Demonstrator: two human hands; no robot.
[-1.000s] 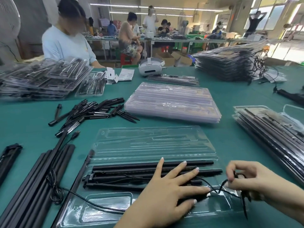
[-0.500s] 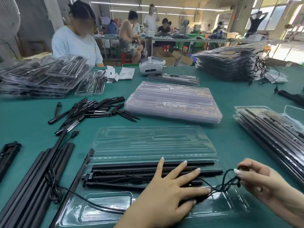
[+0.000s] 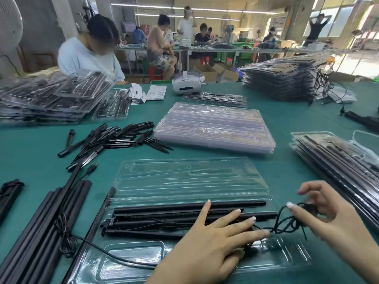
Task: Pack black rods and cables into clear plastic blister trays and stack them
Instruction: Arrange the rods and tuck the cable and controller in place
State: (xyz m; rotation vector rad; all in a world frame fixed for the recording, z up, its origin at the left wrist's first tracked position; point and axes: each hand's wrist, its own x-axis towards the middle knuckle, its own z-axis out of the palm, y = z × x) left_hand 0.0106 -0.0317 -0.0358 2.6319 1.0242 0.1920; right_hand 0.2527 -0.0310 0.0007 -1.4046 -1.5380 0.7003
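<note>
An open clear blister tray [image 3: 190,177] lies in front of me on the green table [image 3: 30,152]. Several long black rods [image 3: 164,212] rest in its near half. My left hand [image 3: 211,244] lies flat on the rods, fingers spread. A thin black cable [image 3: 287,224] is bunched in loops at the rods' right end, and my right hand [image 3: 322,216] pinches that bundle just above the tray's right pocket. Another stretch of cable [image 3: 106,253] runs across the tray's left pocket.
Loose long rods [image 3: 41,228] lie at the near left, and a pile of short black pieces [image 3: 110,138] sits behind them. Empty clear trays [image 3: 215,126] are stacked in the middle. Packed trays [image 3: 336,160] stand at the right, far right and far left. A person sits opposite.
My right hand has lifted and gathered the cable into a looped bundle, shifting slightly up and right. My left hand has stayed pressed on the rods.
</note>
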